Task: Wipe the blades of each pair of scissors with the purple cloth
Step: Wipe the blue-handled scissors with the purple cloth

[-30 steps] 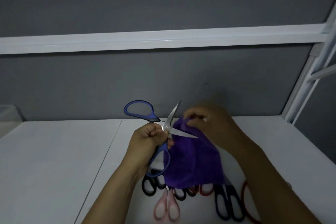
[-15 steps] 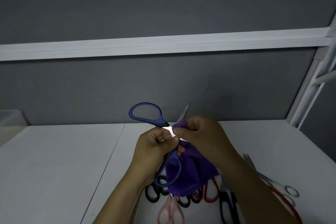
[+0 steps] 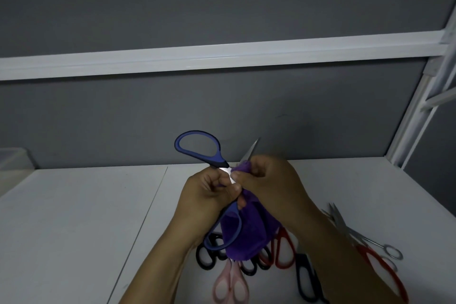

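My left hand (image 3: 207, 196) grips the blue-handled scissors (image 3: 197, 147) near the pivot, above the white table. The scissors are spread wide: one handle loop points up and left, the other hangs low. One blade tip (image 3: 253, 149) sticks up past my fingers. My right hand (image 3: 269, 185) pinches the purple cloth (image 3: 246, 234) around the other blade close to the pivot, hiding that blade. The rest of the cloth hangs down below both hands.
On the white table (image 3: 86, 217) below my hands lie several more scissors: black-handled (image 3: 207, 254), pink-handled (image 3: 229, 289), red-handled (image 3: 283, 249), another black pair (image 3: 306, 279), an all-metal pair (image 3: 357, 234). A grey wall, a white rail and a white frame post (image 3: 414, 116) stand behind.
My right hand has slid the cloth along the blade toward the pivot, bunching it up. The lower blade, visible a second ago, is now covered. The view has tilted down slightly.
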